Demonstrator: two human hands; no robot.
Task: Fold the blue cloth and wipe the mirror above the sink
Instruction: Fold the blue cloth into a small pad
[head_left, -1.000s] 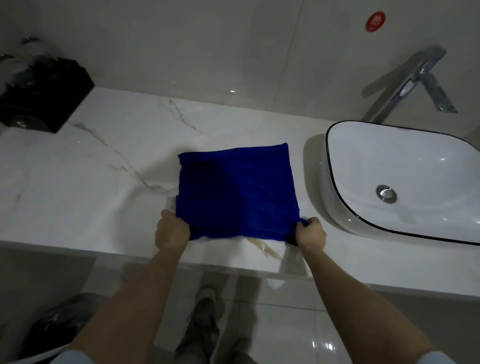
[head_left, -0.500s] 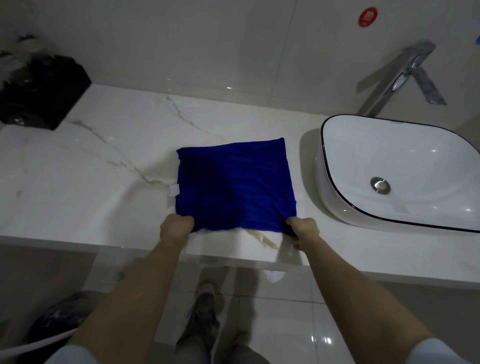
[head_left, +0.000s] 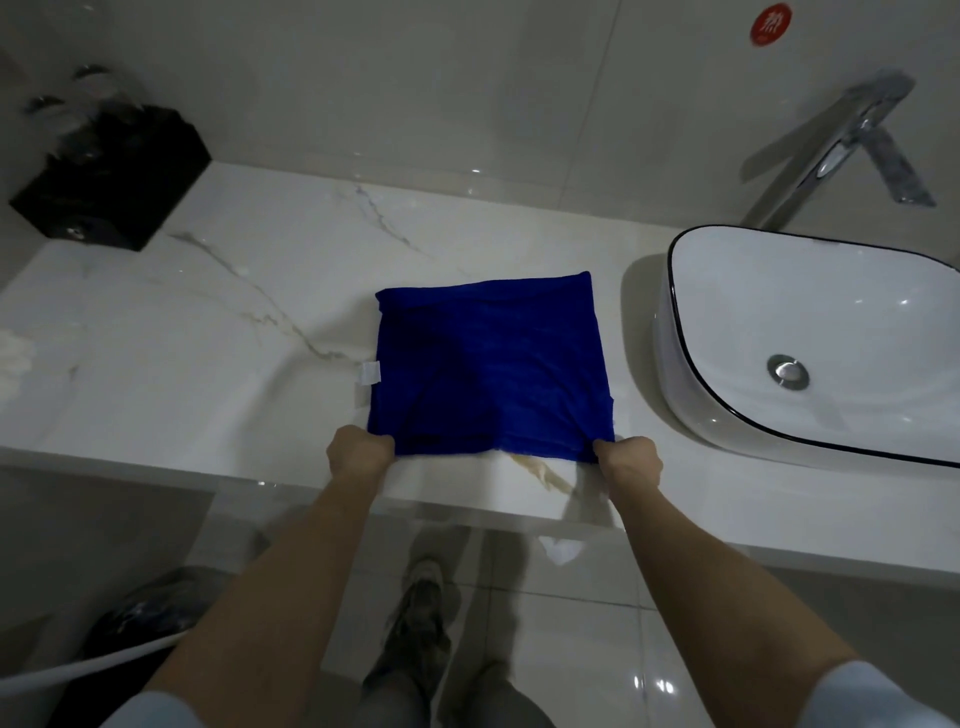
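The blue cloth (head_left: 491, 364) lies on the white marble counter (head_left: 218, 332) as a rough square, with a white label at its left edge. My left hand (head_left: 358, 452) pinches the near left corner, and my right hand (head_left: 628, 460) pinches the near right corner. The near edge is lifted slightly off the counter and the cloth is creased between the hands. The white sink basin (head_left: 810, 338) with a black rim sits just right of the cloth. No mirror is in view.
A chrome faucet (head_left: 836, 150) stands behind the basin. A black box (head_left: 111, 179) sits at the counter's far left corner by the tiled wall. A dark bin with a bag (head_left: 150, 618) stands on the floor at lower left, near my feet.
Both hands keep hold of the near corners. The near edge has risen a little and the cloth now shows diagonal creases; its white label has come into view at the left edge.
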